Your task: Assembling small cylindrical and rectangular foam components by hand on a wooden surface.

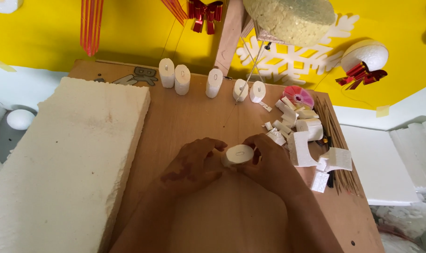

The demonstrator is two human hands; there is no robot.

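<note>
White foam is everywhere on this brown wooden counter (pixel 199 126). Both hands meet over its middle, sharing one small foam cylinder (pixel 238 154) with an oval slot marked on its flat end. The left hand (pixel 192 164) curls around it from the left, fingers wrapped over the top, and the right hand (pixel 269 161) closes on it from the other side, so the piece is pinched between them just above the wood.

Behind the hands, along the far edge, five similar foam cylinders (pixel 213 83) stand upright in a loose row, each with a slot on top. To the right lies a heap of foam offcuts (pixel 302 136), curved bits and blocks tumbled together, with a bundle of thin wooden skewers (pixel 332 126) beside them and a pink disc (pixel 299 96) at the back of the pile. A big rough foam slab (pixel 67 164) covers the left side of the counter. On the yellow wall (pixel 44 28) beyond hang a white snowflake (pixel 288 58) and red ribbon bows (pixel 206 11).
</note>
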